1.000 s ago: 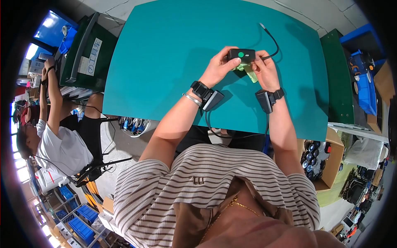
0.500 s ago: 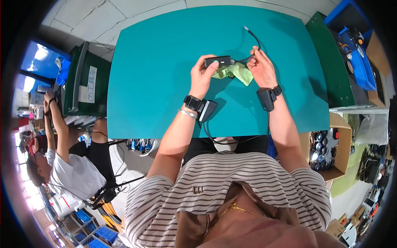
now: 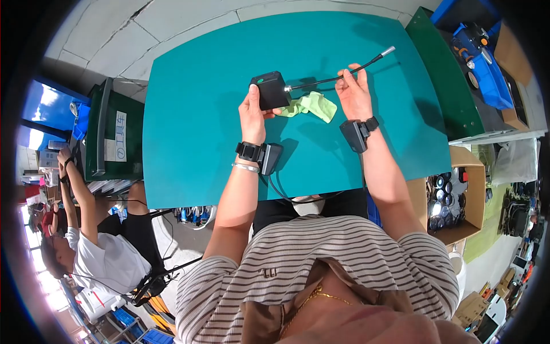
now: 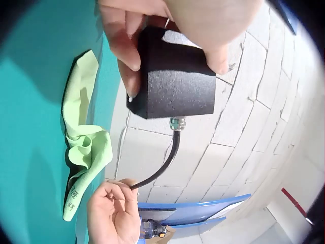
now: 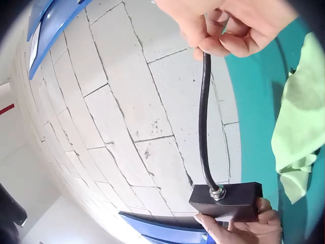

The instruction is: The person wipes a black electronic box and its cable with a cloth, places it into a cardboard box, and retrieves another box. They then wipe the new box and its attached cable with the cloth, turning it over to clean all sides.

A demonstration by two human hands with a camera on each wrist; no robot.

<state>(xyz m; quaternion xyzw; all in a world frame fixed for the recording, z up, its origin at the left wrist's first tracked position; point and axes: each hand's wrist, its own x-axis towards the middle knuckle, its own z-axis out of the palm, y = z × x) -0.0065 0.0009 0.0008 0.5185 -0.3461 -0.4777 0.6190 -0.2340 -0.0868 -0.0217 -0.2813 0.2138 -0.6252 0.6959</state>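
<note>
A black box (image 3: 270,90) with a green dot is gripped by my left hand (image 3: 252,117), thumb on one face and fingers beneath. From a metal fitting (image 4: 177,123) on its side runs a black cable (image 5: 203,112). My right hand (image 3: 354,97) pinches this cable between thumb and fingers, and its metal-tipped end (image 3: 388,51) sticks out past the hand. On the table between the hands lies a crumpled light green cloth (image 3: 318,106), with dark writing on one corner in the left wrist view.
The teal table (image 3: 195,114) fills the middle. A green cabinet (image 3: 123,129) stands at left, with a seated person (image 3: 109,252) beyond. Blue bins (image 3: 490,77) are at right, and a cardboard box (image 3: 472,200) of round items stands below the table's right edge.
The black box has moved left and turned to show its broad face. My right hand has gone from near the box to farther along the cable, which is now straighter. The cloth is away from my right hand.
</note>
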